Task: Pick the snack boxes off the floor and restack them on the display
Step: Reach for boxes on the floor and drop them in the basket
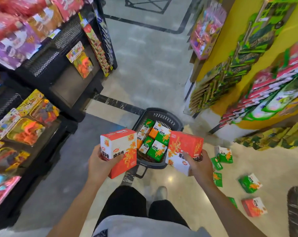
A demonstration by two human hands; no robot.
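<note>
Holding 1 red snack box [121, 151] in left hand [100, 162], another [185, 149] in right hand [198, 165]; fingers closed around lower corners. Cartons seemed light, stiff, crushable; side-wall grip suited.

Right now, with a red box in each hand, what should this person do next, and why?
Probably carry both boxes to the display and set them down. The left hand and right hand each already grip a red box, so neither can pick up the green boxes still lying on the floor.
</note>
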